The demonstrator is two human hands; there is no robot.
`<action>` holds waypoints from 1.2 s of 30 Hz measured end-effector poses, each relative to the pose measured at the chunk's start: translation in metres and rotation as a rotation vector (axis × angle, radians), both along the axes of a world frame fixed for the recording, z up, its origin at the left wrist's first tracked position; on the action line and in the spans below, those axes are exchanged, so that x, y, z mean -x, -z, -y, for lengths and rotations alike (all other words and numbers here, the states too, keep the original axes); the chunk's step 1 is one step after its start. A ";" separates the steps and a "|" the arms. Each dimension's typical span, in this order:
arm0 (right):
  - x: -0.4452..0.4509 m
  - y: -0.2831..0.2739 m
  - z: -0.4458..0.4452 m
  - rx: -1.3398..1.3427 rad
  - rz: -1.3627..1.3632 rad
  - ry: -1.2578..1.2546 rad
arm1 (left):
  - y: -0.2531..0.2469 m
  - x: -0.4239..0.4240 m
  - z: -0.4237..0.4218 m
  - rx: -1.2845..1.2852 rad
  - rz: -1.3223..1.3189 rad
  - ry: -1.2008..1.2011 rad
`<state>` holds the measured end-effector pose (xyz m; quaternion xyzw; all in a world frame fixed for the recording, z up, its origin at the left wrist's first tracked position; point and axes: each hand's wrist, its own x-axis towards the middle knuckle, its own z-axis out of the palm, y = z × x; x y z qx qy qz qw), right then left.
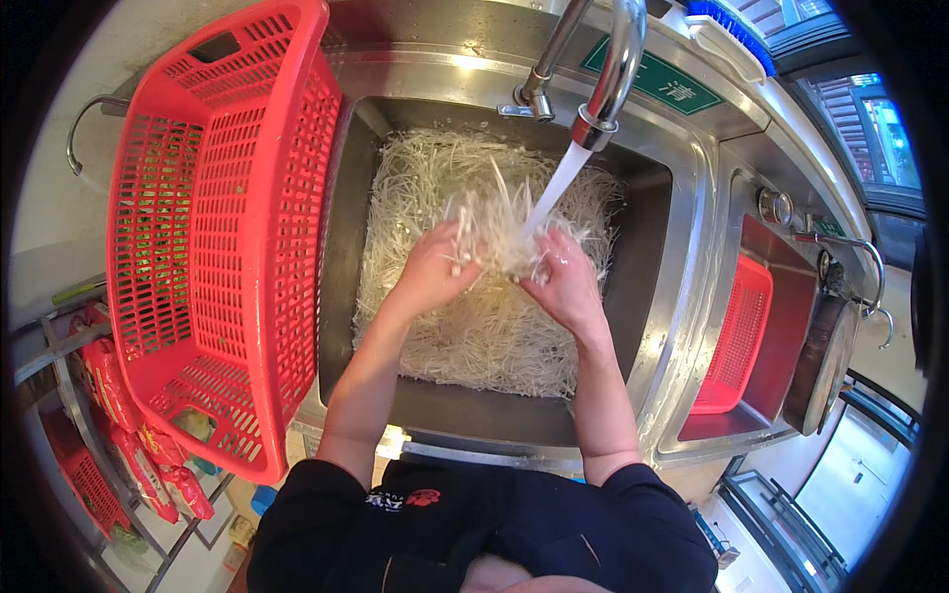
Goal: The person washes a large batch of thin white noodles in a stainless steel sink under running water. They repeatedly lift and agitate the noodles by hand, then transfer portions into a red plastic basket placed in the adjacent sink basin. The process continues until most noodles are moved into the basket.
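A steel sink basin (482, 415) holds a mass of thin, pale vegetable strands (489, 337), like enoki or bean sprouts; I cannot tell which. My left hand (434, 263) has its fingers curled around a bunch of them at the middle of the basin. Opposite it, my right hand (569, 278) grips more strands, with its thumb towards the left hand. Loose strands between the two hands are blurred. A stream of water (552, 189) runs from the chrome faucet (597, 126) onto them, close to my right hand. Strands and spray partly hide the fingertips of both hands.
A large red plastic basket (256, 244) stands tilted against the sink's left side. To the right, a second sink contains a red basket (734, 341), with a round wooden board (823, 363) beyond it. A blue-bristled brush (730, 44) lies on the back ledge.
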<state>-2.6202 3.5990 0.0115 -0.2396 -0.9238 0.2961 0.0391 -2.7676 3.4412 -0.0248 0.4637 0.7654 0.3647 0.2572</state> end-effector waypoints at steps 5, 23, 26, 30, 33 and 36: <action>-0.075 0.076 -0.019 0.059 0.327 0.198 | 0.045 0.009 0.066 0.668 -0.111 0.016; 0.019 0.216 -0.022 -0.330 0.084 0.342 | 0.158 0.012 -0.024 0.499 -0.240 -0.244; 0.010 0.190 0.061 -0.270 0.146 0.139 | 0.175 -0.033 0.015 0.246 -0.535 -0.391; 0.005 0.245 0.018 -0.265 0.182 -0.171 | 0.151 -0.013 -0.004 0.708 -0.631 0.319; 0.021 0.280 -0.048 0.036 0.194 0.076 | 0.177 0.038 -0.038 0.663 -0.526 0.080; 0.024 0.196 0.002 -0.373 0.068 0.248 | 0.154 -0.008 -0.011 0.393 -0.306 -0.590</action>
